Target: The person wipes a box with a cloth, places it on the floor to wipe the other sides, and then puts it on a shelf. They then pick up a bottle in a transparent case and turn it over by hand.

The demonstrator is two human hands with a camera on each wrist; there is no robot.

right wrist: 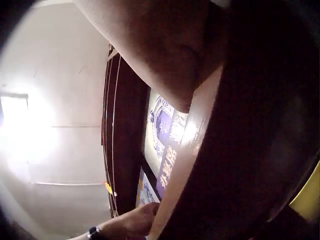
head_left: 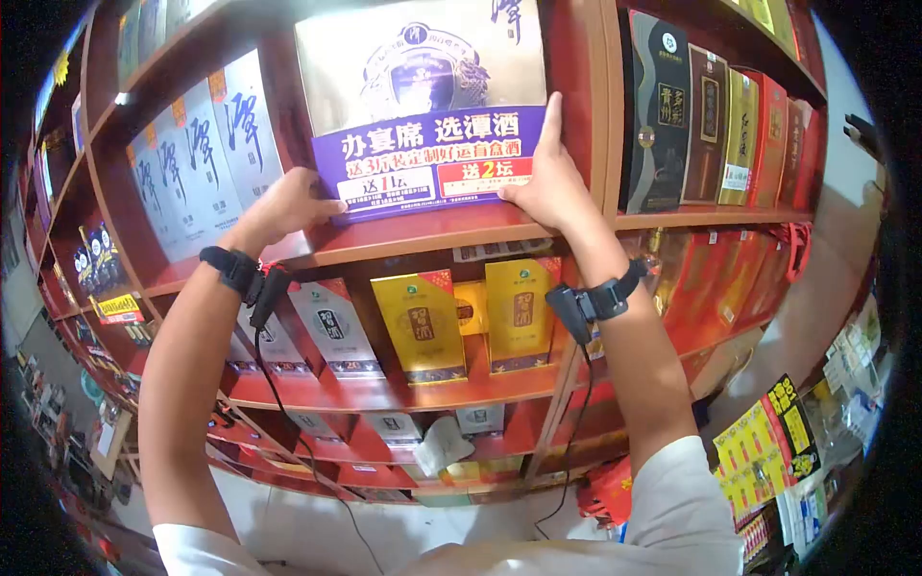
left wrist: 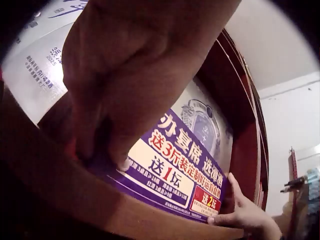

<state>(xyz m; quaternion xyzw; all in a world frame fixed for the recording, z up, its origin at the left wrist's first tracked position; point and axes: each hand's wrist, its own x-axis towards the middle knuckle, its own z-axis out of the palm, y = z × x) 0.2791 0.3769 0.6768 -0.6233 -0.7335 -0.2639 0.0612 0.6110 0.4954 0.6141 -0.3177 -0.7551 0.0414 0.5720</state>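
Note:
A large gold liquor box (head_left: 331, 67) stands on a red-brown shelf, with a purple promotional panel (head_left: 430, 144) across its lower front. My left hand (head_left: 279, 208) grips the panel's lower left corner, its thumb on the printed front and the other fingers mostly hidden. At the opposite end my right hand (head_left: 554, 182) holds the lower right corner. Its thumb presses the front, while the index finger points up along the side. In the left wrist view, the left hand (left wrist: 120, 85) covers part of the panel. The right wrist view shows the panel partly behind the shelf edge (right wrist: 187, 145).
Silver boxes (head_left: 197, 158) stand left of the gold box, past an upright divider. To the right is a row of dark, gold and red boxes (head_left: 706, 125). Yellow boxes (head_left: 420, 322) fill the shelf below. Cables (head_left: 288, 408) hang from both wrist cameras.

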